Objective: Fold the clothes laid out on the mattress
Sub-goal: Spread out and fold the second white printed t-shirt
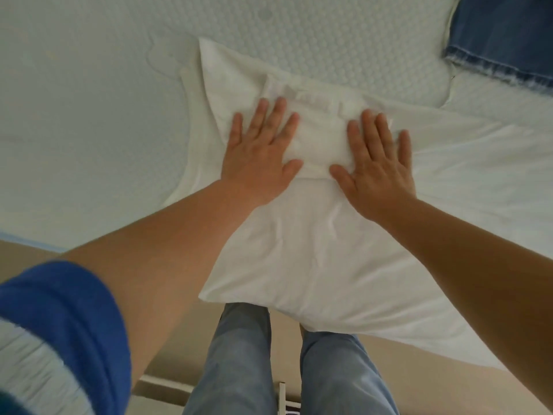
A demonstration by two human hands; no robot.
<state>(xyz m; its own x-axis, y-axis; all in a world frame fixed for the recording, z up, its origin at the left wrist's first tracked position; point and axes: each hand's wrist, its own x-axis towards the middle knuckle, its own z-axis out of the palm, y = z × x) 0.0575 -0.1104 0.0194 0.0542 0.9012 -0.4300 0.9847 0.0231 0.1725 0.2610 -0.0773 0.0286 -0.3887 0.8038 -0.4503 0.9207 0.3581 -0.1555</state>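
A white garment (314,250) lies spread on the pale quilted mattress (89,100), partly folded, with a bunched layer near its middle. My left hand (260,151) lies flat on the cloth, fingers straight and spread, pressing down on the left side of that bunched fold. My right hand (377,166) presses flat on the right side of it, fingers straight. Both thumbs point inward toward each other. The near corner of the garment hangs over the mattress edge.
A pair of blue jeans (502,37) lies at the far right corner of the mattress. More white fabric (493,151) spreads to the right. My legs in light jeans (239,360) stand at the mattress edge over a beige floor.
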